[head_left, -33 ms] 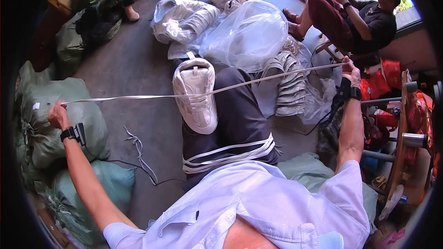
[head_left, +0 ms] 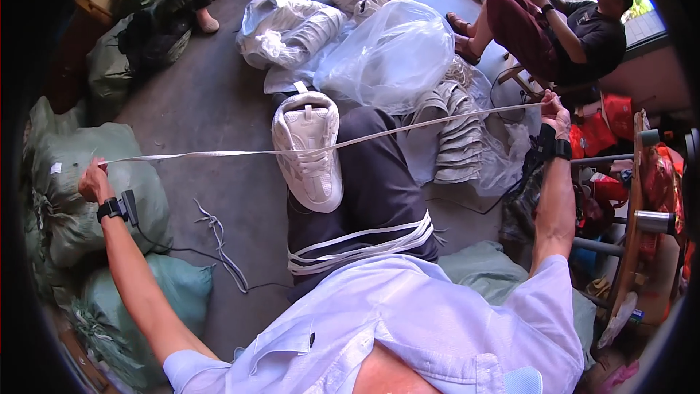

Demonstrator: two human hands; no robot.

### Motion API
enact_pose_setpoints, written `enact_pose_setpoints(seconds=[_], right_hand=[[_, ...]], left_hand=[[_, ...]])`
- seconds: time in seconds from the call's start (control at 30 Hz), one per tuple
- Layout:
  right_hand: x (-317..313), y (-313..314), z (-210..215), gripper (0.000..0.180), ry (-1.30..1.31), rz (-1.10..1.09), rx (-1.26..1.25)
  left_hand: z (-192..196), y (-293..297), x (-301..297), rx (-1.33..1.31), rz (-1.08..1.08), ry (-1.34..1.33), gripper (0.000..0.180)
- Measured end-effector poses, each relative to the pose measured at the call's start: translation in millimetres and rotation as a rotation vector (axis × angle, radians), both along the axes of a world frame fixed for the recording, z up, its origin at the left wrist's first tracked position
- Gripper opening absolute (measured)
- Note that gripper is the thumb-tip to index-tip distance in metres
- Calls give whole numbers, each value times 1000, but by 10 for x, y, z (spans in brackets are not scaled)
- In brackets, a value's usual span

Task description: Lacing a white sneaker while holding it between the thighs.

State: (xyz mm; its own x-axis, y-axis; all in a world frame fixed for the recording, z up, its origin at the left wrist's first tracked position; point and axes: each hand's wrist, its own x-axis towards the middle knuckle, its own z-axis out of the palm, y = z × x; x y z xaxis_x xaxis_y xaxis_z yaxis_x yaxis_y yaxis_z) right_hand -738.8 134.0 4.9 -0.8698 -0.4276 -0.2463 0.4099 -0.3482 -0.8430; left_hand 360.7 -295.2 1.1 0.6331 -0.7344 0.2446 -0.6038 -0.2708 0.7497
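Observation:
A white sneaker [head_left: 313, 184] rests on my lap, its toe pointing toward me. A flat white shoelace [head_left: 240, 152] stretches across the whole scene and crosses the sneaker at its lacing. Far out to the left, my left hand [head_left: 93, 181] is closed on one end of the lace. My right hand [head_left: 558, 118], raised at the right, pinches the other end. Between hands and shoe the lace is nearly straight, sagging slightly on the left. More white laces [head_left: 410, 230] lie in loose bands across my thighs. Whether the lace passes through the eyelets is too small to tell.
Clear plastic bags [head_left: 397, 55] and stacked pale shoe uppers [head_left: 459, 142] lie beyond my knees. Green sacks [head_left: 109, 197] stand at my left, with loose laces [head_left: 219, 237] on the floor. A rack [head_left: 631, 233] with red bags stands right. A seated person [head_left: 576, 36] holds a shoe.
My left hand has shifted very slightly inward, still holding the lace, and a cable below its wrist has swung into view. The sneaker and my right hand stay practically where they were.

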Motion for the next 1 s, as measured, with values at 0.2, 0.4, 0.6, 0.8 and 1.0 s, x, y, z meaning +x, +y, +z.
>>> enact_pose_setpoints(seconds=[0.2,0.4,0.6,0.8,1.0], right_hand=[[1518,-429,317,17,496,201,371],[3397,-1073,310,17,962,675,372],[4383,-1368,-20,12,1260,750,167],[4770,-1281,-171,6,1518,919,77],[4789,-1250,-153,6,1546,974,101]], left_hand=[[-236,421,430,-66,-141,1096,22],[87,1390,587,-251,-266,1417,20],[439,1770,64,-315,-61,1497,21],[135,1896,-337,-46,-315,1304,25],[9,2060,-2020,302,-520,1183,22]])
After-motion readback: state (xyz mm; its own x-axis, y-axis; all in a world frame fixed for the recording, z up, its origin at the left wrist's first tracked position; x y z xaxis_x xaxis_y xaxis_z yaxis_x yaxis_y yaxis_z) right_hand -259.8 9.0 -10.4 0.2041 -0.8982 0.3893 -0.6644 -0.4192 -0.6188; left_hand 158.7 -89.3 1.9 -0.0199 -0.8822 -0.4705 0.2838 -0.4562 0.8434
